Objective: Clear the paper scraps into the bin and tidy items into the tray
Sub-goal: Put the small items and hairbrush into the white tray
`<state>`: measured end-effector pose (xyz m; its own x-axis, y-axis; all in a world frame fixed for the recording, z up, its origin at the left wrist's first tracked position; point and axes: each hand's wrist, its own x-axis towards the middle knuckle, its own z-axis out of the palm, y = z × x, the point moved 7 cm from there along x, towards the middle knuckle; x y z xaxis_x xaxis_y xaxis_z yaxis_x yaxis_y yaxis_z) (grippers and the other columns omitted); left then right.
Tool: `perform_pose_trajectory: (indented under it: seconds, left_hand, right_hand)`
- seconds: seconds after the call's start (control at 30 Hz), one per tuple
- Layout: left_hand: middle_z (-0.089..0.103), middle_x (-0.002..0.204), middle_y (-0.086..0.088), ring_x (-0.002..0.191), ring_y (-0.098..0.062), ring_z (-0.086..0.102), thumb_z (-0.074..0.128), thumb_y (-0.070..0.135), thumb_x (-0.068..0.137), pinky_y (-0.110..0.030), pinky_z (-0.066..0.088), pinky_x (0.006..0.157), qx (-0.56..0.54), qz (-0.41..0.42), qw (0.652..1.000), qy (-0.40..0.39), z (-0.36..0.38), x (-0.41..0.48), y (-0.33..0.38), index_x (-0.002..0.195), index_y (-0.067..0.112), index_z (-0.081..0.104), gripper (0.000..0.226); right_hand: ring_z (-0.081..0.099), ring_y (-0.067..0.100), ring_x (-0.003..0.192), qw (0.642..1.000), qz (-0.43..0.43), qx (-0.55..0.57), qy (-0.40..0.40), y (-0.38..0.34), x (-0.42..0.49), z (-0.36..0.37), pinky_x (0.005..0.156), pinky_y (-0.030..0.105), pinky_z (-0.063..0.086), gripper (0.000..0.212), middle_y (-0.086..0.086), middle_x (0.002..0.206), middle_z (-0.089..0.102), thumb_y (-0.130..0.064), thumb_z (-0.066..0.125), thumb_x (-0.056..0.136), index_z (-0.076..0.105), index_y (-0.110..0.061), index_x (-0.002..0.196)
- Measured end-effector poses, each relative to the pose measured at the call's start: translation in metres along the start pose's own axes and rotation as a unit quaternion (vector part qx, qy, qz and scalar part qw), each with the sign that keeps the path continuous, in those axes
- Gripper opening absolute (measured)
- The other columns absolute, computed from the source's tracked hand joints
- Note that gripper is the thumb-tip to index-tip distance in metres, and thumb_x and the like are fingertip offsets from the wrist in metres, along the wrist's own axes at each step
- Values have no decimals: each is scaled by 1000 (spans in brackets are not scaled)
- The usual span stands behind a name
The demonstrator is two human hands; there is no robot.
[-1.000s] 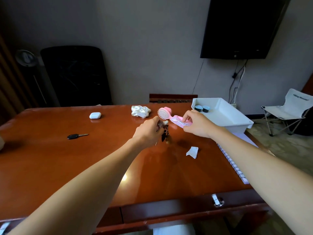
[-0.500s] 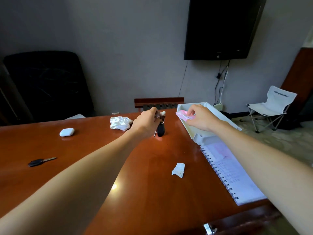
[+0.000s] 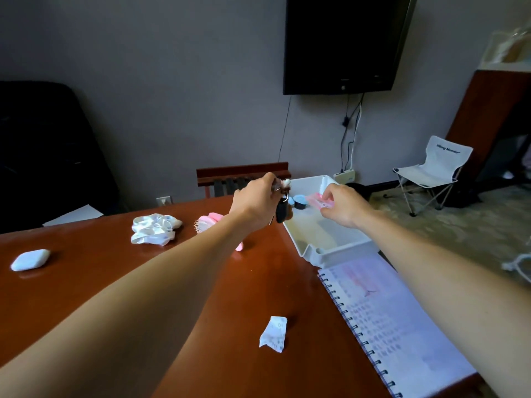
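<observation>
A white tray stands at the table's right edge with two small blue-lidded pots in its far end. My right hand is over the tray and pinches a pink packet. My left hand grips a bunch of keys with a dark fob hanging just left of the tray's rim. A paper scrap lies on the table in front. A pink hairbrush shows partly behind my left forearm.
A crumpled white cloth and a white earbud case lie at the left of the wooden table. A spiral notebook lies in front of the tray. A folding chair stands on the floor at the right.
Both hands have moved right toward the tray. My right hand has carried the pink packet from the rim to over the tray's inside, and my left hand has brought the keys to its edge.
</observation>
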<state>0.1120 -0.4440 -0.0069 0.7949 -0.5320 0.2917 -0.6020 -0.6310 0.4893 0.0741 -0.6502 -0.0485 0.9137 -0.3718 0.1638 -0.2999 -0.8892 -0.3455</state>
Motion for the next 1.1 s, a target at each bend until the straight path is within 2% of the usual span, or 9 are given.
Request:
perform_pose_trajectory:
  seconds: [0.1, 0.2, 0.27, 0.37, 0.47, 0.63, 0.77, 0.97, 1.1]
  left_hand:
    - [65, 118, -8, 100, -33, 61, 46, 25, 103, -51, 47, 93, -7, 2, 1000, -1, 14, 17, 3, 117, 19, 51, 16]
    - [66, 117, -6, 102, -31, 59, 44, 24, 104, -46, 38, 98, 7, 4, 1000, 6, 28, 32, 0, 116, 20, 51, 15]
    - [67, 114, -4, 97, -28, 57, 41, 25, 105, -46, 28, 97, 18, 8, 1000, 14, 37, 42, -3, 112, 22, 51, 13]
    - [67, 112, -3, 89, -21, 50, 40, 25, 105, -45, 22, 99, 14, 6, 1000, 13, 50, 51, -7, 111, 22, 50, 12]
    - [67, 112, -3, 89, -19, 48, 42, 25, 105, -45, 20, 101, 11, 2, 1000, 10, 60, 57, -10, 113, 21, 51, 13]
    - [64, 102, 0, 86, -22, 48, 40, 27, 105, -42, 22, 94, -4, 5, 1000, 13, 69, 64, -10, 105, 22, 49, 10]
    - [65, 103, -3, 89, -25, 52, 42, 29, 105, -40, 20, 90, 0, 10, 1000, 8, 74, 70, -6, 105, 21, 50, 11]
    - [64, 98, 0, 87, -25, 50, 44, 35, 103, -39, 27, 89, -25, -1, 1000, 3, 82, 76, -3, 97, 22, 49, 15]
    - [67, 103, -3, 94, -28, 61, 55, 34, 98, -43, 48, 90, -88, -24, 996, -10, 92, 78, -8, 98, 20, 57, 15]
  right_hand:
    - [57, 29, 111, 1000, 10, -8, 9, 10, 15, 6, 78, 28, 39, 32, 9, 125, 61, -22, 66, 86, 62, -10, 116]
    - [57, 31, 112, 999, 19, -25, 10, 19, 29, 13, 85, 31, 45, 32, 12, 125, 61, -21, 65, 86, 63, -11, 116]
    - [56, 32, 114, 999, 19, -31, 8, 22, 36, 17, 88, 33, 47, 31, 13, 124, 60, -23, 64, 87, 63, -11, 116]
    - [56, 33, 115, 999, 22, -35, 11, 24, 46, 22, 91, 36, 48, 32, 15, 123, 61, -25, 61, 90, 64, -10, 118]
    - [55, 33, 115, 999, 24, -38, 12, 26, 54, 28, 91, 35, 48, 33, 16, 121, 63, -32, 60, 92, 65, -8, 115]
    - [57, 34, 109, 998, 19, -57, 13, 30, 62, 39, 84, 34, 46, 40, 16, 111, 67, -43, 59, 93, 68, -6, 106]
    - [55, 33, 113, 998, 4, -63, 7, 30, 60, 41, 88, 35, 45, 36, 14, 117, 62, -40, 60, 93, 66, -11, 114]
    - [55, 26, 110, 999, -38, -3, -20, 25, 50, 36, 87, 33, 45, 29, 5, 121, 62, -28, 55, 93, 61, -16, 119]
    - [60, 18, 99, 992, -50, 104, -48, 20, 43, 33, 80, 27, 43, 28, 0, 113, 62, -27, 55, 94, 59, -18, 120]
